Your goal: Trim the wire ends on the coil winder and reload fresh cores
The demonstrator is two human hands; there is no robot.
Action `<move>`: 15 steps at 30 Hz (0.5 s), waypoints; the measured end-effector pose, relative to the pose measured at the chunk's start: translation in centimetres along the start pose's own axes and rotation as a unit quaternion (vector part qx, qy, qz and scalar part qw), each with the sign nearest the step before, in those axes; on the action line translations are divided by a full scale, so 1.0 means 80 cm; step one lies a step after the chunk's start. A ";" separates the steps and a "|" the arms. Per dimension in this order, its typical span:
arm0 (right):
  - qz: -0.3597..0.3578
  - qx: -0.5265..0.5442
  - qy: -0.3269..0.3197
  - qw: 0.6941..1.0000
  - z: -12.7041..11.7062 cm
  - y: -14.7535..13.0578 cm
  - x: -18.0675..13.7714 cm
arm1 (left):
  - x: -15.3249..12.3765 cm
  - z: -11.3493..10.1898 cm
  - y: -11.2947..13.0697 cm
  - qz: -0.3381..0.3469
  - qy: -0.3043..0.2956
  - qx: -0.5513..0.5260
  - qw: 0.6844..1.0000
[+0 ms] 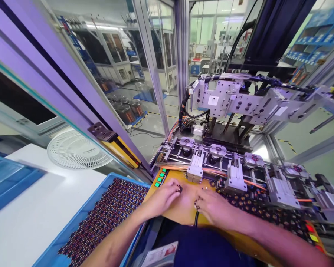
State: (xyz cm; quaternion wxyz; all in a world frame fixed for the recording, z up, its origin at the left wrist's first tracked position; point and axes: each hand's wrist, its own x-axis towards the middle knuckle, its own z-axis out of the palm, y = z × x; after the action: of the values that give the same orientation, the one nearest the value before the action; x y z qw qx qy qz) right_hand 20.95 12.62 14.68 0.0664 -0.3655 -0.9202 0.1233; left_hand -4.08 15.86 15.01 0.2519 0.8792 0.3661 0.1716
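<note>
Fingertips first: I am pinching one small dark coil part (179, 188) between the thumb and forefinger of my left hand (164, 197), the other fingers curled loosely beneath, and I am pinching a second small coil part (196, 203) at the tips of my right hand (213, 206), whose fingers are pressed close together around it. Both pieces are sitting just above the yellow work plate (183, 215), near its middle, with my two hands almost touching. I am judging that the grip wants to stay light and right at the tips, since these parts are tiny and a heavier squeeze could tilt or drop them; whether their leads are facing a particular way I cannot tell, they are too small to read. Just beyond my knuckles the row of white clamp fixtures (196, 165) with round winding heads (218, 150) is standing, orange wires (211, 172) running across it, so I am thinking the hands should be keeping low and clear of those wires. To my left the blue tray (100, 193) packed with the same dark parts is lying beside the plate, and more of them are spread to the right under the fixtures. Green buttons (160, 177) are glowing at the plate's left corner, near my left thumb, which I should be avoiding by accident.
</note>
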 end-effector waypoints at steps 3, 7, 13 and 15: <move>0.007 -0.035 -0.009 0.999 0.081 -0.008 0.019 | -0.014 0.075 -0.034 -0.039 -0.012 0.025 0.999; 0.006 -0.062 0.040 0.997 0.095 -0.005 0.019 | -0.019 0.115 -0.052 -0.049 0.007 0.063 0.997; 0.029 -0.119 0.187 0.975 -0.051 0.033 -0.101 | -0.009 0.043 0.003 0.057 0.071 0.085 0.992; 0.149 -0.164 0.140 0.965 -0.106 0.072 -0.144 | 0.031 0.009 0.033 0.141 0.104 0.113 0.978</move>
State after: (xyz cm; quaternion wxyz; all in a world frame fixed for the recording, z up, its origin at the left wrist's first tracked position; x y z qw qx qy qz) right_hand 34.87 10.26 20.89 0.1141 -0.5183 -0.8444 -0.0733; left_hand -0.60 15.82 16.18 0.0849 0.9221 0.2796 0.2537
